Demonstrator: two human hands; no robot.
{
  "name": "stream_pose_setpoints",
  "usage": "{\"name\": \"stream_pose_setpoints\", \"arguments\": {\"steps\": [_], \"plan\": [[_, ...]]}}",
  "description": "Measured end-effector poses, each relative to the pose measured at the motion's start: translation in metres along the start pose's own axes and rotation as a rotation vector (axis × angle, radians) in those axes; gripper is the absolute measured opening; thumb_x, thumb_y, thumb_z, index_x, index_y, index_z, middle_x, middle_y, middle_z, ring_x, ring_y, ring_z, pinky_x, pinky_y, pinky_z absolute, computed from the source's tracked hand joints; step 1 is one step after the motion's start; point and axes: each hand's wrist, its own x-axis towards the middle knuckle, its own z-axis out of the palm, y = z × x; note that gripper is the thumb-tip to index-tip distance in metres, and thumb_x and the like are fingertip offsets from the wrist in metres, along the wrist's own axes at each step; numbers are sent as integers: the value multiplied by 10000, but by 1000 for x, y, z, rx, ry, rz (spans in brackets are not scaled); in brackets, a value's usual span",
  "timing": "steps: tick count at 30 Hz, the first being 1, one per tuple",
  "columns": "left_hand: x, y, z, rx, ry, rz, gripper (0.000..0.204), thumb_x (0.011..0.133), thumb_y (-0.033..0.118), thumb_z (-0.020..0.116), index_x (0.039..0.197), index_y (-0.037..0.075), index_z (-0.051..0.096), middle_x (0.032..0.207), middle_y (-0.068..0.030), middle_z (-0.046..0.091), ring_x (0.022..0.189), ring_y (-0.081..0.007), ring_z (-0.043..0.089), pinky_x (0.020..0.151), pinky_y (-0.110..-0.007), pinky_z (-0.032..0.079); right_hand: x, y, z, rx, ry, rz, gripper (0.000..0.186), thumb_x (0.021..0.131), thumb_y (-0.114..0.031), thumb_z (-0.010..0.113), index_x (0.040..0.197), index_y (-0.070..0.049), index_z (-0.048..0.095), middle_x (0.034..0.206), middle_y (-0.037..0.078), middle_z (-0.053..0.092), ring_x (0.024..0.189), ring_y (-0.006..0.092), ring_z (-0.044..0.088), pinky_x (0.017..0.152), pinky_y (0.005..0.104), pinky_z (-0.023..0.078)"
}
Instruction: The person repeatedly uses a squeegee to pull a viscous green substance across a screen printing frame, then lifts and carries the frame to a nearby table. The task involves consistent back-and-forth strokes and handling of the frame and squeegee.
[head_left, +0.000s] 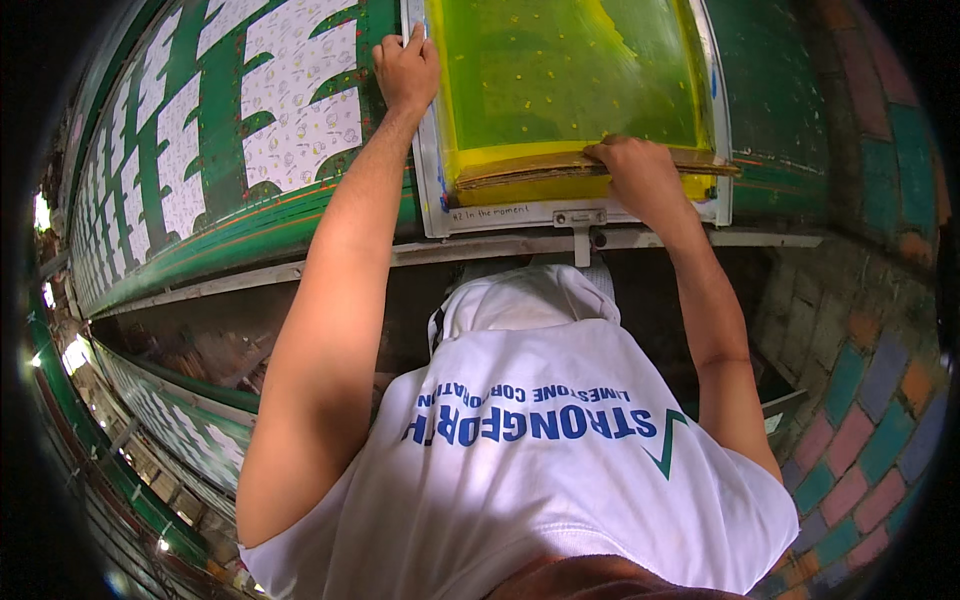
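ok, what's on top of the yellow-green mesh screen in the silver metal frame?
A long brown bar, held by the bare right hand, spans the near end of the screen; the part directly beneath is covered.

Off right, brick wall (850, 440) painted in patches of teal, pink, purple, orange; plainer greyish blocks (800, 300) alongside. Over left, white patterned pieces (300, 110) laid in rows on long green table (770, 90). Lower left, second green table (190, 378), pale pieces on it. Bright lights (76, 352) glare at far left.
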Motion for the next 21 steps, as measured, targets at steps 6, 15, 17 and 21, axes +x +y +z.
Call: {"name": "stream_pose_setpoints", "arguments": {"steps": [6, 15, 17, 21], "plan": [[-2, 6, -8, 19, -67, -17, 365, 974, 255, 620, 1301, 157, 751, 1088, -161, 620, 1057, -366, 552, 939, -482, 493, 20, 11, -7, 31, -201, 9, 462, 746, 2, 686, 1175, -140, 778, 1021, 140, 743, 939, 368, 728, 814, 482, 592], [6, 13, -21, -48, -50, -37, 342, 977, 181, 643, 1297, 106, 737, 1038, -164, 610, 1005, -351, 565, 899, -471, 487, 150, 78, -63, 5, 228, -30, 402, 760, -25, 703, 1148, -122, 751, 988, 126, 725, 954, 356, 715, 801, 481, 584], [5, 15, -23, -87, -48, -42, 337, 944, 102, 682, 1275, 112, 741, 1048, -160, 607, 989, -344, 572, 882, -463, 486, 201, 101, -66, -39, 336, -39, 400, 766, -32, 711, 1157, -112, 732, 1005, 119, 718, 952, 344, 715, 787, 471, 586], [8, 19, -25, -6, -95, -61, 392, 939, 78, 682, 1326, 130, 730, 1064, -157, 599, 965, -331, 556, 869, -452, 472, 298, 144, -63, -100, 601, -88, 109, 894, -111, 621, 968, -98, 699, 907, 130, 707, 899, 336, 727, 730, 450, 589]]}}
